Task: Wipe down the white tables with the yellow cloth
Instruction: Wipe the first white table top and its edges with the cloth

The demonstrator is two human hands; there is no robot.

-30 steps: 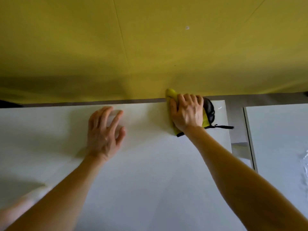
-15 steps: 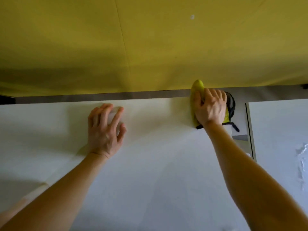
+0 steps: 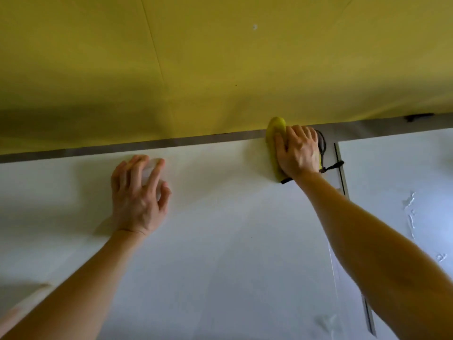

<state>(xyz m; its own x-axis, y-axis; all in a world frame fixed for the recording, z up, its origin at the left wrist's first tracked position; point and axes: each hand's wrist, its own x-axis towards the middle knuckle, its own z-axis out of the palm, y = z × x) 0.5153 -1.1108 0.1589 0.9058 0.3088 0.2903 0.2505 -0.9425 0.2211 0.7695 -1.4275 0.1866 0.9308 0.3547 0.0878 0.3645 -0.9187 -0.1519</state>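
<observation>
The right hand (image 3: 297, 153) presses a bunched yellow cloth (image 3: 274, 133) with black trim down on the far right corner of the smooth white surface (image 3: 220, 241), close to the yellow wall (image 3: 220, 57). Its fingers (image 3: 299, 136) lie close together over the cloth. The left hand (image 3: 137, 192) rests palm down further left on the same surface, fingers spread apart. Across a narrow gap to the right lies a second white surface (image 3: 392, 173), which bears wet streaks (image 3: 410, 207).

cloth (image 3: 272, 146): on counter (image 3: 220, 253), far right corner, under right hand (image 3: 297, 154) | left hand (image 3: 137, 195): on counter, well left of cloth | second counter (image 3: 392, 173): right, across gap (image 3: 341, 175) | wall (image 3: 220, 57): behind both
</observation>
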